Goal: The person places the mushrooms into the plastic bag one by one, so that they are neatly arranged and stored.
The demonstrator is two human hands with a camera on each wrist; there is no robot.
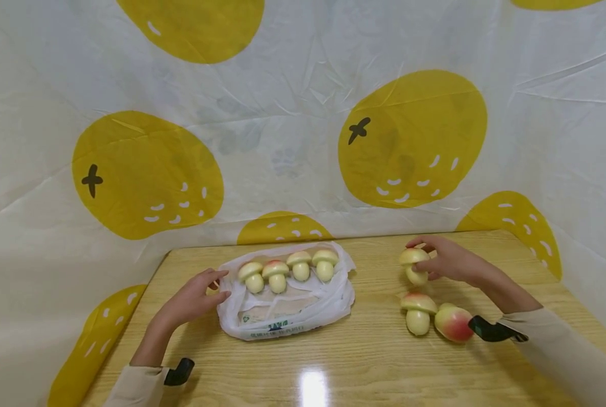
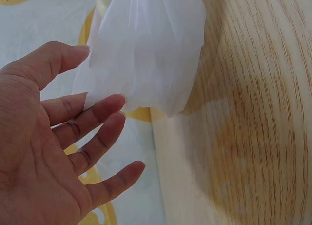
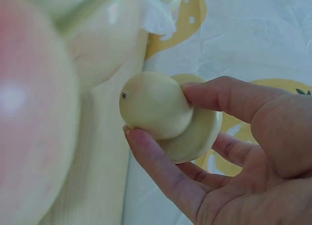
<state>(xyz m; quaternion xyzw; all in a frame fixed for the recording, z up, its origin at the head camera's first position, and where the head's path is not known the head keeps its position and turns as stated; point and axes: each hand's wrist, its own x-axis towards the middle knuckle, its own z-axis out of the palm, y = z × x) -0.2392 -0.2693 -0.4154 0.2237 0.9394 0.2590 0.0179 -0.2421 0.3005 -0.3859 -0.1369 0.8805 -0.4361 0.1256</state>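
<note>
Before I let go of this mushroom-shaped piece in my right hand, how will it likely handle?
The mushroom-shaped piece seems stiff: no dent shows where the right hand pinches it. Its smooth surface could prove slippery. The rounded stem end suggests it may tip or roll if stood upright.

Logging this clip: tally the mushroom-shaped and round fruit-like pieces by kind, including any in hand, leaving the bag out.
Mushroom-shaped pieces: 6, including 1 held in the right hand
Round red-and-yellow fruit-like piece: 1
Total: 7
</note>
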